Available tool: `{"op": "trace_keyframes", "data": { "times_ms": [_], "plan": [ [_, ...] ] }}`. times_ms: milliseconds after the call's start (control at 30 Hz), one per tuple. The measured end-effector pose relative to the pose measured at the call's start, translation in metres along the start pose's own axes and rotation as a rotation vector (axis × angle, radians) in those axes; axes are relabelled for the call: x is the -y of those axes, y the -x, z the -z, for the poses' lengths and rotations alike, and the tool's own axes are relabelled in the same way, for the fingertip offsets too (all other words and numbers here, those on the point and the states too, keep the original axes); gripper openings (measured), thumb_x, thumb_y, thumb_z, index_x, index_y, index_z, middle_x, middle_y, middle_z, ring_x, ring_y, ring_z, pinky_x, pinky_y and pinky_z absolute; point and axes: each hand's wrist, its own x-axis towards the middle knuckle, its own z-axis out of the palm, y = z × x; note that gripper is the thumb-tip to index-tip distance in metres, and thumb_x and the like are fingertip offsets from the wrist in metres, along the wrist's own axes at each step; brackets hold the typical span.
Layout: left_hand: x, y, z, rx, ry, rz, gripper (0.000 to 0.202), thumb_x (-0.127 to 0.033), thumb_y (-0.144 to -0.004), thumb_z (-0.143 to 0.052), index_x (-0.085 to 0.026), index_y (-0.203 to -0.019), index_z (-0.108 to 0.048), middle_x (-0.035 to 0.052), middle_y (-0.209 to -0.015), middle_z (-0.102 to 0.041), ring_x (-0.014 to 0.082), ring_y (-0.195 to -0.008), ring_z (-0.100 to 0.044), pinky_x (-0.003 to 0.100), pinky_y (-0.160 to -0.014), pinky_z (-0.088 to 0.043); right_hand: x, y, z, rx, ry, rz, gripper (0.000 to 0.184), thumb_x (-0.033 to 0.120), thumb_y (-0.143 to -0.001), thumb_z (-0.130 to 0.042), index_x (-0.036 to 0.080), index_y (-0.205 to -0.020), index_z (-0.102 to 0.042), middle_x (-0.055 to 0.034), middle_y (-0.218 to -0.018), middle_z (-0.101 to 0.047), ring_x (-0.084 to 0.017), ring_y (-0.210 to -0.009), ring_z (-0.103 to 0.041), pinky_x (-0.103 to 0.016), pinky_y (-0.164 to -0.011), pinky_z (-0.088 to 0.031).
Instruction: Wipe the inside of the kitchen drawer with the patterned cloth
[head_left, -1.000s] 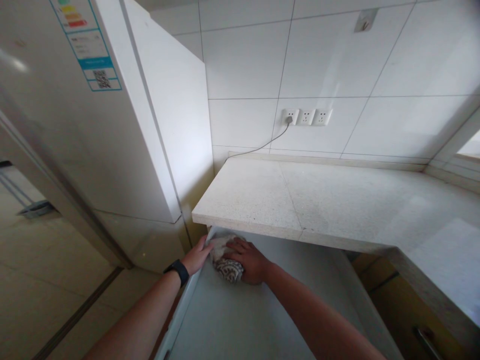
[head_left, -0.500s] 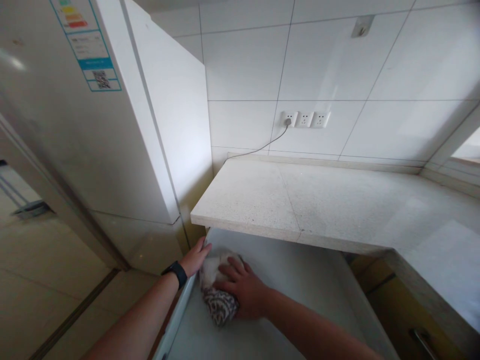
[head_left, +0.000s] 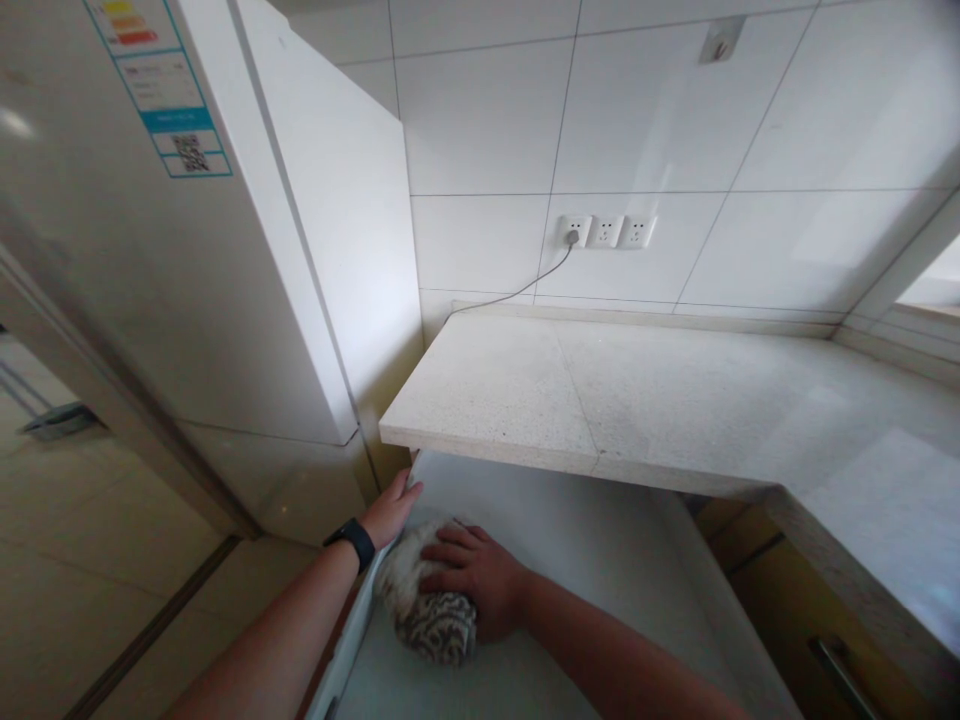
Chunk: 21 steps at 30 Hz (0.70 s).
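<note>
My right hand (head_left: 480,583) lies on a crumpled patterned cloth (head_left: 427,612), fingers pressed down over it, on the pale bottom of an open drawer (head_left: 600,560) under the countertop. My left hand (head_left: 391,508), a black band on its wrist, grips the drawer's left edge near the back corner. The cloth sits against the drawer's left side, close to the left hand.
A speckled stone countertop (head_left: 637,400) overhangs the drawer. A tall white fridge (head_left: 187,280) stands close on the left. Wall sockets (head_left: 607,232) with one cable plugged in sit on the tiled wall. A cabinet handle (head_left: 840,675) shows at the lower right.
My right hand has dragged the cloth toward me along the drawer's left side, away from the back. My left hand has stayed on the drawer's edge.
</note>
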Motion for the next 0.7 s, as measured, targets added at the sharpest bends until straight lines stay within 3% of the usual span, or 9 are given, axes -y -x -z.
{"op": "trace_keyframes", "data": {
  "times_ms": [267, 400, 700],
  "plan": [
    [0.007, -0.001, 0.002, 0.021, -0.08, -0.055, 0.065, -0.061, -0.097, -0.045, -0.016, -0.144, -0.043, 0.0129, -0.142, -0.054, 0.0276, -0.134, -0.049, 0.04, -0.116, -0.033, -0.05, -0.012, 0.003, -0.165, 0.132, -0.469, 0.079, 0.051, -0.071, -0.07, 0.041, -0.145, -0.046, 0.0024, -0.16, -0.033, -0.03, -0.147, -0.021, -0.047, -0.114, -0.018],
    [0.005, -0.001, 0.003, 0.014, -0.118, -0.045, 0.062, -0.059, -0.098, -0.044, -0.017, -0.143, -0.043, 0.0114, -0.141, -0.055, 0.0265, -0.134, -0.049, 0.039, -0.116, -0.032, -0.054, -0.017, -0.001, -0.225, 0.143, -0.514, 0.082, 0.056, -0.07, -0.071, 0.041, -0.146, -0.045, 0.0031, -0.16, -0.033, -0.03, -0.147, -0.02, -0.049, -0.113, -0.019],
    [0.006, -0.001, 0.004, -0.002, -0.132, -0.055, 0.06, -0.057, -0.096, -0.048, -0.016, -0.14, -0.046, 0.0135, -0.137, -0.057, 0.0278, -0.13, -0.052, 0.04, -0.114, -0.035, -0.047, -0.016, -0.005, -0.215, 0.14, -0.546, 0.084, 0.055, -0.07, -0.071, 0.04, -0.148, -0.044, 0.0016, -0.161, -0.03, -0.032, -0.147, -0.019, -0.05, -0.114, -0.017]
  ]
}}
